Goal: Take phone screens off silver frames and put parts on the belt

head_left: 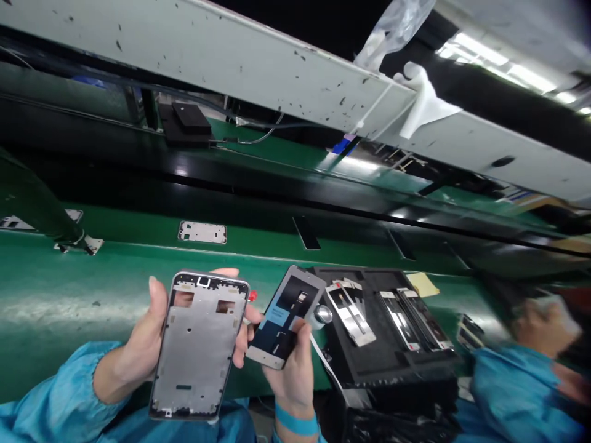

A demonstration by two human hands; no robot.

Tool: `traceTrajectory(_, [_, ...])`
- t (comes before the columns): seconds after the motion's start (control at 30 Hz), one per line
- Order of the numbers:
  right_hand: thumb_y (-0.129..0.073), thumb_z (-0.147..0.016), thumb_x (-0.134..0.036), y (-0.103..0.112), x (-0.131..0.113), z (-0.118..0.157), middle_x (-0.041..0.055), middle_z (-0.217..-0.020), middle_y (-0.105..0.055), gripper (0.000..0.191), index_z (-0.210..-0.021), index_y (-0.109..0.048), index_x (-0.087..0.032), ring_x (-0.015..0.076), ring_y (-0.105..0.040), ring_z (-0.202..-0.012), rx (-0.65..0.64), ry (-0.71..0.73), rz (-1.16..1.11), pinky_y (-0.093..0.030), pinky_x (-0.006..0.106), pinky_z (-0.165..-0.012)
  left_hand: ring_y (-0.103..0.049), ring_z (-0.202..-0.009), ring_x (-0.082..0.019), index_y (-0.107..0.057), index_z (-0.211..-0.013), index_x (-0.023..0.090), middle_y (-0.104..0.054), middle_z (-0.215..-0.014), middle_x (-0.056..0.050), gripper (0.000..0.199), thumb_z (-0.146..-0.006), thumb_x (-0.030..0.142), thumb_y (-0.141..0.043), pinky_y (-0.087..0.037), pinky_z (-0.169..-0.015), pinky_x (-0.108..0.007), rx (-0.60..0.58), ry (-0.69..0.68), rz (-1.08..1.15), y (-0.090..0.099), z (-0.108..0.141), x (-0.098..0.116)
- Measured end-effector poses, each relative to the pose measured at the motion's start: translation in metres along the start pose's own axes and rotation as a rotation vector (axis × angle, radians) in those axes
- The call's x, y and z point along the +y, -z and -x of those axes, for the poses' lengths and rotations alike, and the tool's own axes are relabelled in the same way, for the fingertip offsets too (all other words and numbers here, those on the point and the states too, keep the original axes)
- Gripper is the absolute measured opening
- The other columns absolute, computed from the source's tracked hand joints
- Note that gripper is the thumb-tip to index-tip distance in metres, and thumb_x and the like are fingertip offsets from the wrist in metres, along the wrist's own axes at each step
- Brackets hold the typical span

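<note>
Holding by the edges seems wisest, sparing both faces from smudges: your left hand [138,347] grasps the phone frame [198,351], near and left, and your right hand [293,378] grasps the phone panel [287,301], between frame and black tray [369,360]. Whose fingertips [239,354] show beside the frame, I cannot tell.
</note>
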State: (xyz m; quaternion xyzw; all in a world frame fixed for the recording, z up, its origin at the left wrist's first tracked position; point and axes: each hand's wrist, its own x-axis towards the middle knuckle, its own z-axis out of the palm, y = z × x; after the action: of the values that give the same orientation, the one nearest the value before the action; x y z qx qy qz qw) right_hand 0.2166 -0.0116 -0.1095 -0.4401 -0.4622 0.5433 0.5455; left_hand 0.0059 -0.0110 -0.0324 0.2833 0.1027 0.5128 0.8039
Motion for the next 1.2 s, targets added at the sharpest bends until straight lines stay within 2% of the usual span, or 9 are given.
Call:
traceTrajectory(0.1, [-0.034, -0.104, -0.075, 0.015, -0.007, 0.005, 0.0149, -0.11, -0.08, 0.069, -0.123, -0.078, -0.025, 0.0328, -0.079, -0.083, -0.039, -0.044, -0.161, -0.069, 0.051, -0.069, -0.076, -0.094, -0.029, -0.065, -0.145, 0.031, -0.076, -0.124, -0.014, 0.065, -0.099, 0.075, -0.05, -0.063, -0.085, -0.046, 0.069, -0.083, -0.062, 0.008, -0.009, 0.001])
traceTrajectory(0.2, [-0.047, -0.103, -0.072, 0.022, -0.015, 0.01, 0.0146, -0.128, -0.077, 0.062, -0.132, -0.076, -0.026, 0.0327, -0.08, -0.093, -0.112, 0.0, 0.054, -0.068, 0.053, -0.087, -0.078, -0.099, -0.03, -0.055, -0.155, 0.031, -0.076, -0.128, -0.012, 0.069, -0.098, 0.069, -0.061, -0.065, -0.086, -0.045, 0.193, -0.175, -0.149, 0.024, -0.02, 0.001])
traceTrajectory(0.33, [-0.057, -0.103, -0.063, 0.02, -0.028, 0.007, 0.0105, -0.141, -0.07, 0.057, -0.151, -0.063, -0.033, 0.0319, -0.074, -0.117, -0.296, 0.112, 0.373, -0.065, 0.046, -0.098, -0.079, -0.106, -0.031, -0.052, -0.154, 0.028, -0.076, -0.13, -0.012, 0.068, -0.098, 0.063, -0.066, -0.064, -0.095, -0.048, 0.316, -0.257, -0.225, 0.039, -0.028, 0.003])
traceTrajectory(0.43, [-0.072, -0.097, -0.055, 0.02, -0.035, 0.001, 0.01, -0.143, -0.065, 0.064, -0.156, -0.057, -0.036, 0.0317, -0.069, -0.124, -0.402, 0.176, 0.489, -0.062, 0.045, -0.103, -0.078, -0.109, -0.031, -0.058, -0.146, 0.024, -0.076, -0.128, -0.013, 0.058, -0.099, 0.056, -0.07, -0.063, -0.099, -0.053, 0.287, -0.301, -0.272, 0.041, -0.026, 0.007])
traceTrajectory(0.57, [-0.081, -0.091, -0.049, 0.023, -0.035, -0.003, 0.0105, -0.139, -0.063, 0.063, -0.15, -0.064, -0.037, 0.0305, -0.069, -0.121, -0.453, 0.228, 0.606, -0.059, 0.046, -0.106, -0.078, -0.11, -0.033, -0.063, -0.139, 0.025, -0.077, -0.127, -0.013, 0.051, -0.097, 0.052, -0.073, -0.064, -0.099, -0.055, 0.268, -0.364, -0.332, 0.039, -0.023, 0.014])
traceTrajectory(0.7, [-0.079, -0.092, -0.054, 0.026, -0.033, -0.001, 0.0101, -0.137, -0.064, 0.062, -0.15, -0.063, -0.039, 0.0286, -0.071, -0.119, -0.484, 0.261, 0.626, -0.06, 0.043, -0.104, -0.079, -0.108, -0.034, -0.062, -0.137, 0.025, -0.078, -0.125, -0.013, 0.053, -0.095, 0.054, -0.075, -0.065, -0.097, -0.056, 0.265, -0.409, -0.381, 0.039, -0.024, 0.019])
traceTrajectory(1.0, [-0.074, -0.094, -0.06, 0.022, -0.039, -0.003, 0.0117, -0.132, -0.064, 0.063, -0.151, -0.062, -0.035, 0.0292, -0.069, -0.117, -0.518, 0.273, 0.637, -0.06, 0.046, -0.102, -0.08, -0.103, -0.037, -0.062, -0.132, 0.024, -0.078, -0.124, -0.014, 0.052, -0.091, 0.051, -0.081, -0.07, -0.079, -0.047, 0.246, -0.433, -0.48, 0.029, -0.027, 0.022])
traceTrajectory(1.13, [-0.072, -0.094, -0.064, 0.019, -0.039, -0.005, 0.0119, -0.127, -0.063, 0.068, -0.153, -0.06, -0.034, 0.0291, -0.067, -0.117, -0.528, 0.301, 0.596, -0.06, 0.046, -0.1, -0.081, -0.101, -0.035, -0.065, -0.13, 0.024, -0.079, -0.121, -0.013, 0.045, -0.094, 0.048, -0.078, -0.07, -0.08, -0.047, 0.194, -0.47, -0.55, 0.031, -0.028, 0.024])
traceTrajectory(1.2, [-0.069, -0.094, -0.068, 0.014, -0.033, -0.006, 0.0125, -0.129, -0.061, 0.071, -0.155, -0.058, -0.033, 0.0288, -0.066, -0.117, -0.513, 0.305, 0.555, -0.06, 0.047, -0.102, -0.081, -0.102, -0.033, -0.065, -0.13, 0.025, -0.079, -0.12, -0.012, 0.042, -0.095, 0.044, -0.079, -0.07, -0.08, -0.042, 0.149, -0.476, -0.596, 0.035, -0.029, 0.024])
